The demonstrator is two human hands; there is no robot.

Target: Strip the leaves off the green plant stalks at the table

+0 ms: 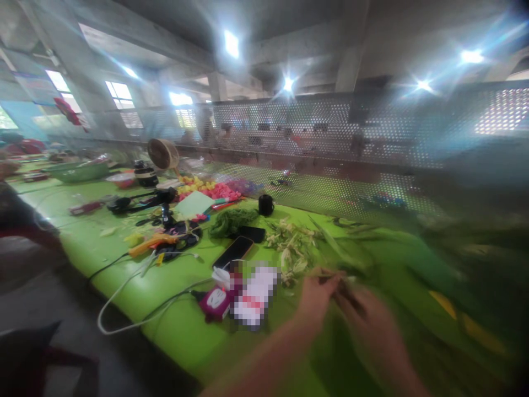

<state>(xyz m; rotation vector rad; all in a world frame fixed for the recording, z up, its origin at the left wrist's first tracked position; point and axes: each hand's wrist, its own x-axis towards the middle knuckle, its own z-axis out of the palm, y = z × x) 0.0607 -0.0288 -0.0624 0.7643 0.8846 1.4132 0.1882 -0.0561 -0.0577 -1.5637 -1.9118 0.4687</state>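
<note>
My left hand (316,298) and my right hand (372,325) meet low in the picture over the green table (124,298). Both are smeared by motion. The fingers of each seem pinched on a thin dark green stem (345,286) held between them. Just beyond the hands lies a heap of pale leaf and petal pieces (291,242).
A black phone (233,252), a pink box (217,302), white cables (124,292), a dark green bundle (231,220), a black cup (265,204), pink and yellow flowers (206,189) and tools lie on the table. A perforated metal screen (330,143) stands behind. A person's sleeve (16,218) shows at left.
</note>
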